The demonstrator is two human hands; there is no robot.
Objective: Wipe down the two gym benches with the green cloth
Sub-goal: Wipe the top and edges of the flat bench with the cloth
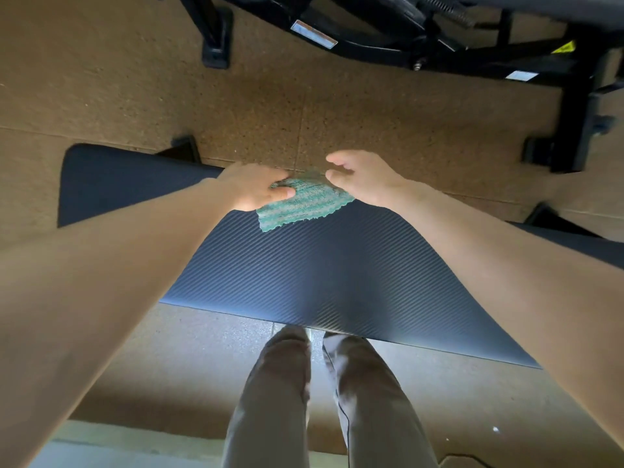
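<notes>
Green cloth (302, 206) at far edge of near bench (304, 265), pinched by left hand (255, 189); right hand (363, 182) loosely spread just beside it, empty; wiping apparently early, second bench (422, 45) seemingly untouched.

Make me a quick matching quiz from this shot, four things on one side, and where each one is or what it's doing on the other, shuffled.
Things
1. green cloth
2. left hand
3. right hand
4. black metal frame

Places or states
A. stands on the brown floor beyond the bench
B. fingers pressed on the cloth's left part
C. lies on the dark padded bench near its far edge
D. fingers spread and curled at the cloth's right edge, not gripping it

Pairs: 1-C, 2-B, 3-D, 4-A
</notes>
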